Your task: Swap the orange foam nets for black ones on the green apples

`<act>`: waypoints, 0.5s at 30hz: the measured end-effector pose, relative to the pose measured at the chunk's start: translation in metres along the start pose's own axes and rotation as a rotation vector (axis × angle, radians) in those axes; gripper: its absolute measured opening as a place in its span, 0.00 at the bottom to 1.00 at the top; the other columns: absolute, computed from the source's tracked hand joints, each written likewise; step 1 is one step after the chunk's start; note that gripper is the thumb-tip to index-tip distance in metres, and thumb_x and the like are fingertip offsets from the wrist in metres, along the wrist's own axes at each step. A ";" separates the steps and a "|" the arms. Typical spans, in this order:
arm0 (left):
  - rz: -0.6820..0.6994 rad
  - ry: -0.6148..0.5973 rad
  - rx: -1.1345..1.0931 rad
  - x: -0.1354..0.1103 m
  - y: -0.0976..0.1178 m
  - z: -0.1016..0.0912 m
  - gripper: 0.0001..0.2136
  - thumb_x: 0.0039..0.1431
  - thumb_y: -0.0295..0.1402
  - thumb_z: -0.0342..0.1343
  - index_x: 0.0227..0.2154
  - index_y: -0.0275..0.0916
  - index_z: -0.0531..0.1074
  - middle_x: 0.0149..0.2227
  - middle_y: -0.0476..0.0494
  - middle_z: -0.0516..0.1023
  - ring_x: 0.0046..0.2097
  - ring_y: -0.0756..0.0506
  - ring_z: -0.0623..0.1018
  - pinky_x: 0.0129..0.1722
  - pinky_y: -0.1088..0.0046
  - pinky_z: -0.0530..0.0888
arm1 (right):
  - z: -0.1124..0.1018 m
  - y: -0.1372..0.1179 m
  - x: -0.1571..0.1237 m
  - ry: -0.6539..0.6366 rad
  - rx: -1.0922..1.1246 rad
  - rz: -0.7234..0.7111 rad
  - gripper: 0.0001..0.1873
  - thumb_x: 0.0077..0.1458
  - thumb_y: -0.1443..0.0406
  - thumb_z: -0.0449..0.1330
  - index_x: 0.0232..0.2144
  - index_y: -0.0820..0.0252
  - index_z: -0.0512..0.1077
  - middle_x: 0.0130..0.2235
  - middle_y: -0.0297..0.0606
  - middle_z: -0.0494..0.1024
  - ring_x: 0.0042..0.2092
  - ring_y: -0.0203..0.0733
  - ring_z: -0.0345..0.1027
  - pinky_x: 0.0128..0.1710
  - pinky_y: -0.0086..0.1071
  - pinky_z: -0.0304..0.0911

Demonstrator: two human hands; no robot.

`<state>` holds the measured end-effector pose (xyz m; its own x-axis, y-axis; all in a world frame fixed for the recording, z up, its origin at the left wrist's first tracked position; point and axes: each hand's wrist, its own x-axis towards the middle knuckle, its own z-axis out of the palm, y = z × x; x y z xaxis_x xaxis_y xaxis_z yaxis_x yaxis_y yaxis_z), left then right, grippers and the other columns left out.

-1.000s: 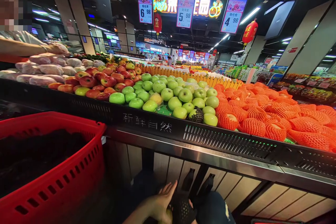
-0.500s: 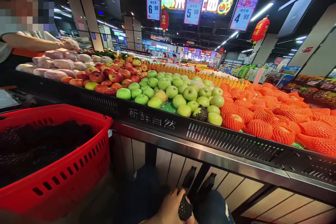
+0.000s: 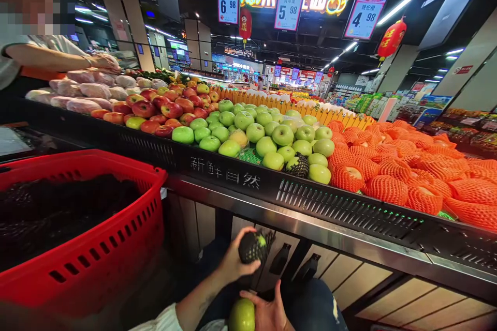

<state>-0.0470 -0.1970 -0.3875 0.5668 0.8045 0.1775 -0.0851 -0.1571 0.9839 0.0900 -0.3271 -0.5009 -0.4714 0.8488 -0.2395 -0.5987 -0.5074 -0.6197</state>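
Your left hand (image 3: pixel 236 259), one black-netted green apple (image 3: pixel 248 249) gripped; your right hand (image 3: pixel 269 314), below it, one bare green apple (image 3: pixel 241 315) loosely cupped, liable to roll off with thumb spread clear.

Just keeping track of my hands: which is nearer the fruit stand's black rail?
Left. The left hand, holding a black net, shows below the black rail; the right hand, with a green apple, is lower, farther from it.

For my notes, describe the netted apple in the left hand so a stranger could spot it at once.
Find the black fruit stand and drop below its metal edge. There the left hand holds the netted apple, above the right hand. Black mesh with green showing through sets it apart from the bare green apple at the right hand.
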 end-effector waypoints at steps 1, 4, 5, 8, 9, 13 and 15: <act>0.097 0.087 -0.033 0.014 0.017 -0.008 0.32 0.38 0.34 0.66 0.51 0.44 0.65 0.46 0.44 0.75 0.46 0.41 0.77 0.49 0.63 0.73 | 0.000 -0.001 0.000 -0.044 -0.003 -0.013 0.59 0.32 0.21 0.44 0.52 0.47 0.79 0.57 0.43 0.80 0.68 0.64 0.59 0.67 0.56 0.46; 0.396 0.383 -0.045 0.063 0.071 -0.029 0.38 0.38 0.38 0.70 0.55 0.43 0.64 0.53 0.41 0.73 0.51 0.39 0.76 0.55 0.60 0.72 | -0.001 -0.002 0.001 -0.068 -0.026 -0.043 0.57 0.34 0.22 0.43 0.52 0.46 0.79 0.55 0.41 0.81 0.70 0.59 0.57 0.68 0.51 0.42; 0.482 0.467 -0.031 0.081 0.089 -0.035 0.40 0.38 0.39 0.71 0.58 0.43 0.63 0.55 0.40 0.72 0.54 0.38 0.75 0.58 0.59 0.71 | -0.001 -0.002 0.001 -0.060 -0.037 -0.045 0.57 0.35 0.22 0.42 0.52 0.45 0.79 0.55 0.41 0.81 0.69 0.60 0.58 0.68 0.51 0.42; 0.631 0.611 0.066 0.135 0.128 -0.048 0.43 0.39 0.40 0.72 0.60 0.41 0.62 0.58 0.37 0.72 0.58 0.37 0.74 0.63 0.56 0.68 | -0.001 -0.004 0.000 -0.023 -0.075 -0.051 0.55 0.35 0.22 0.42 0.51 0.44 0.79 0.54 0.41 0.82 0.69 0.62 0.59 0.67 0.55 0.44; 0.648 0.630 0.125 0.150 0.135 -0.051 0.42 0.39 0.40 0.72 0.59 0.40 0.63 0.57 0.36 0.73 0.58 0.36 0.74 0.63 0.55 0.68 | -0.001 -0.004 0.000 -0.015 -0.093 -0.049 0.55 0.35 0.22 0.42 0.50 0.42 0.79 0.54 0.40 0.82 0.69 0.63 0.59 0.67 0.56 0.44; 0.598 0.664 0.494 0.191 0.141 -0.053 0.37 0.40 0.40 0.72 0.55 0.37 0.67 0.55 0.33 0.76 0.58 0.33 0.74 0.63 0.51 0.65 | -0.001 -0.001 0.006 0.008 -0.180 -0.011 0.55 0.27 0.20 0.41 0.45 0.36 0.81 0.53 0.36 0.83 0.69 0.63 0.56 0.65 0.56 0.44; 0.549 0.660 0.655 0.200 0.139 -0.051 0.37 0.41 0.41 0.72 0.55 0.38 0.67 0.54 0.33 0.78 0.57 0.33 0.75 0.66 0.49 0.60 | 0.000 0.004 0.012 0.295 -0.160 -0.066 0.54 0.22 0.20 0.42 0.36 0.38 0.84 0.44 0.40 0.87 0.64 0.69 0.65 0.62 0.60 0.48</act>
<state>0.0131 -0.0290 -0.2143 0.0140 0.6498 0.7600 0.3728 -0.7086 0.5990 0.0824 -0.3184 -0.5064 -0.2136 0.8973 -0.3862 -0.5019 -0.4400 -0.7446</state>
